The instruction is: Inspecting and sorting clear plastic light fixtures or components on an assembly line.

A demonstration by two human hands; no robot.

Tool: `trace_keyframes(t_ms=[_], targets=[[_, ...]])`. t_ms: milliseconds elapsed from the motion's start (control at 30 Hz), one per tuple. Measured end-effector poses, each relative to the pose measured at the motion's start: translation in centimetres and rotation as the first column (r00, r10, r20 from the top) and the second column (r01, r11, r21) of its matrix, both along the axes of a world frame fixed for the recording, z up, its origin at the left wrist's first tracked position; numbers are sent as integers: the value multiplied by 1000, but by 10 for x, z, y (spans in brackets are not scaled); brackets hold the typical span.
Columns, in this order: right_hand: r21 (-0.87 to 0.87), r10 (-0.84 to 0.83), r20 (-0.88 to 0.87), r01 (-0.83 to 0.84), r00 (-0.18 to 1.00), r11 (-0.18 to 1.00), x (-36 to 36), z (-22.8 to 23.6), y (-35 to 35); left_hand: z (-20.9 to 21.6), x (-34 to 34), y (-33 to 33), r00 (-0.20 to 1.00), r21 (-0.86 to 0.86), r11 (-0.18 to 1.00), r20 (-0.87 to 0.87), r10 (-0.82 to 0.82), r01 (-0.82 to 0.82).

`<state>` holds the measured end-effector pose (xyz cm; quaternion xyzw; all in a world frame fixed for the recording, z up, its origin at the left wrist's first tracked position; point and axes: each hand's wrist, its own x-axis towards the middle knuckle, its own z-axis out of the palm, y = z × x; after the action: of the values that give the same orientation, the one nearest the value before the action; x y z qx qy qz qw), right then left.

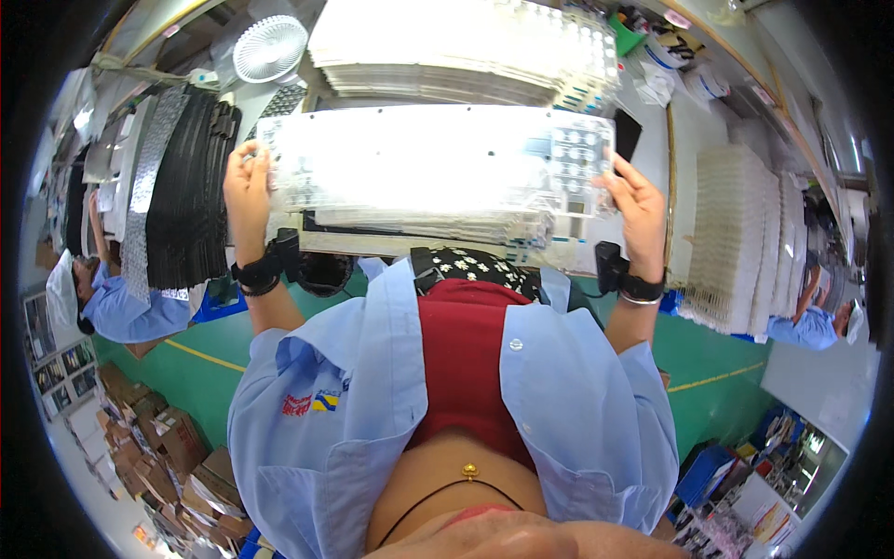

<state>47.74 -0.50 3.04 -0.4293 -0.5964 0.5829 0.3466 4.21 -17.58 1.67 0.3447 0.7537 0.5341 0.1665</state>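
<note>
The person's left hand (pixel 248 191) and right hand (pixel 638 203) grip opposite ends of a clear panel (pixel 433 163) at upper centre of the frame, not yet set down, between an upper stack (pixel 447 56) and a lower stack (pixel 438 226), finished count unclear.

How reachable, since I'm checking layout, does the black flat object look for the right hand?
Probably yes: the black flat object shows partly uncovered just beyond the right hand, but that hand must likely release the clear panel first.
</note>
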Motion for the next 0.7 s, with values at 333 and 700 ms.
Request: trace_keyframes(t_ms=[333,700], targets=[[74,-112,62,108,992,991,27,15,38,-6,19,11,920,136,972,322,-225,190],[150,-194,-87,206,977,967,54,-18,51,23,56,34,921,297,896,105,-375,331]])
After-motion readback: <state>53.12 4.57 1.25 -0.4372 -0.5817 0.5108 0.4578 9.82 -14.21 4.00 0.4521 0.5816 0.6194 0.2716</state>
